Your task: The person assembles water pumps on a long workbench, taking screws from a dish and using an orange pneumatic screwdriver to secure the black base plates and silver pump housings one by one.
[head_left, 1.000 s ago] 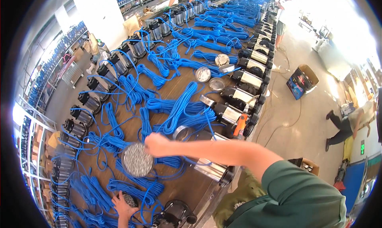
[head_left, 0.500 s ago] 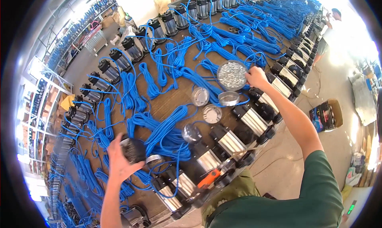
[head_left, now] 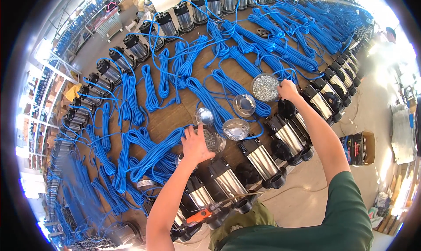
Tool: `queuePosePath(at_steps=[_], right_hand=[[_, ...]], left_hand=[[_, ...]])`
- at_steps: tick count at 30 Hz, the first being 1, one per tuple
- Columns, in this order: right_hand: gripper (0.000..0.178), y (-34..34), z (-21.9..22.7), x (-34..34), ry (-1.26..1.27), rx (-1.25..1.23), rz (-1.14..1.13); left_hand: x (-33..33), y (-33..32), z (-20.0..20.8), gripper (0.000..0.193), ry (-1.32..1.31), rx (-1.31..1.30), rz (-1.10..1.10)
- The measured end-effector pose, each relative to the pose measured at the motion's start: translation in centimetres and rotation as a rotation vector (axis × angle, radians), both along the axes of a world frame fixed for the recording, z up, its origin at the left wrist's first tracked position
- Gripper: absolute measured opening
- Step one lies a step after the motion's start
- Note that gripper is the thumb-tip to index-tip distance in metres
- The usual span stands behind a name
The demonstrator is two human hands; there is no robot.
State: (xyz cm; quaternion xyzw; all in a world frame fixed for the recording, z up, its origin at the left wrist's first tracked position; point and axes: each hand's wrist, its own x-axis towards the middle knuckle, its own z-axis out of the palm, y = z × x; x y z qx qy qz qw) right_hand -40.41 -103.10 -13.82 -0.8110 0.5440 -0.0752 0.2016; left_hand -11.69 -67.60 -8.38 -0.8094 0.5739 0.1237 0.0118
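Note:
With its fingers curled over the rim, my left hand grips a dark round tin of small grey pieces, low over the table among metal cups. My right hand is closed on the edge of a round tin full of small shiny metal parts, too fine to name exactly. Between the hands lie shallow round metal cups: one beside the right-hand tin, one nearer me, and a smaller one just beyond the left-hand tin. Another perforated metal ring sits left of my left forearm.
Silver-and-black cylindrical pumps lie along the near edge; more stand upright along the far edge. Bundles of blue cable cover much of the brown table. An orange-handled tool rests on the near pumps. A cardboard box stands on the floor.
My left hand has carried the dark tin right, to the metal cups. The right hand still grips its tin, now slightly farther right in view. The whole view has shifted.

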Motion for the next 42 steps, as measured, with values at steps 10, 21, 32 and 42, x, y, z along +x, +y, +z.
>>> queuePosePath(at_steps=[10, 21, 32, 42], right_hand=[[0.054, 8.8, 4.9, 5.4, 0.083, -0.397, 0.077], [0.064, 14.0, 0.7, 12.8, -0.337, 0.209, 0.042], [0.036, 13.0, -1.2, 7.9, 0.168, -0.520, 0.400], [0.040, 17.4, -0.9, 11.1, 0.229, -0.078, 0.314]], left_hand=[[0.0, 0.1, 1.4, 0.114, -0.033, 0.060, 0.071], [-4.5, 1.7, 9.1, 0.113, 0.051, 0.015, -0.001], [-9.3, -5.7, 8.5, 0.109, 0.159, -0.089, -0.110], [-6.2, -15.9, 6.0, 0.105, -0.012, -0.255, 0.080]])
